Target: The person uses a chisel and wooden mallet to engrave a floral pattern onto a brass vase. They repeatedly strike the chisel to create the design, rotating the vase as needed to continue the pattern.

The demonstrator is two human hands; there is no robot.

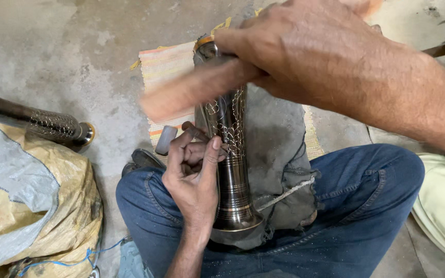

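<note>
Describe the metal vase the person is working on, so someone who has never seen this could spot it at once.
Find the blue jeans of the person seated on the concrete floor. On a grey cloth between the knees lies a tall dark metal vase, flared foot toward the body, the left hand against it. Unlike the second vase by the yellow sack, it lies under both hands.

One head-worn camera looks steeply down, close over the seated person's lap. Knees enter from 6 o'clock; the concrete floor (78,51) extends toward 12 o'clock.
</note>
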